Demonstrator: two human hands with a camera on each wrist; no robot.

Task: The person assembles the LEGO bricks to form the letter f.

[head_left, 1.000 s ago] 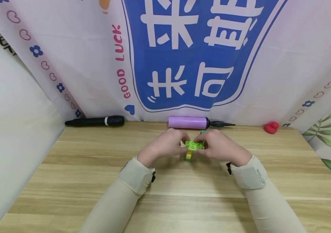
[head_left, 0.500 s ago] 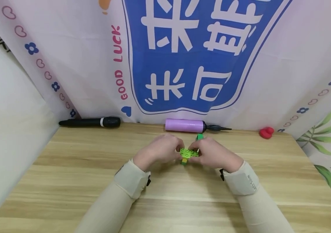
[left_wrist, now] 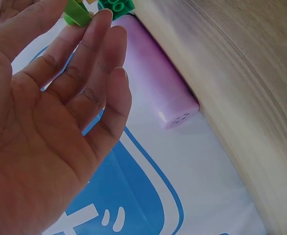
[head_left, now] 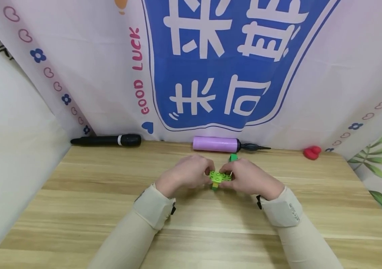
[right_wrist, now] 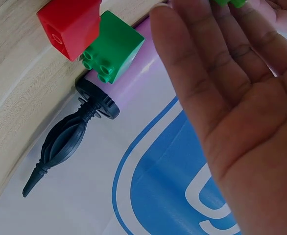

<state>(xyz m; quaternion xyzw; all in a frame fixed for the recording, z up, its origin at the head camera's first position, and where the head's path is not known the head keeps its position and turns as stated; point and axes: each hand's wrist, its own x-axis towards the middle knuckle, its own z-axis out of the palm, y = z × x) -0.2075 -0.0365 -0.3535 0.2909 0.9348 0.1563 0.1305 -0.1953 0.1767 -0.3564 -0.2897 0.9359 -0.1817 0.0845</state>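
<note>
In the head view a light green toy building brick (head_left: 217, 177), studs up, sits between the two hands. My left hand (head_left: 191, 172) pinches its left end between thumb and fingers. From the other side, my right hand (head_left: 249, 178) grips the right end. Below the brick's near edge show a small yellow block (head_left: 215, 185) and a bit of green; whether they are joined to it I cannot tell. Behind the right hand stands a green block (head_left: 233, 157). The right wrist view also has a red block (right_wrist: 70, 24) beside that green block.
A purple hand pump (head_left: 215, 144) with a black nozzle lies along the back edge of the wooden table (head_left: 208, 231). A black microphone-shaped object (head_left: 107, 140) lies back left, a small red object (head_left: 312, 152) back right. A printed cloth (head_left: 110, 82) hangs behind.
Both hands and the light green brick have come slightly toward the person. Less of the yellow block shows beneath it. Both hands keep their hold, and the head view has shifted a little.
</note>
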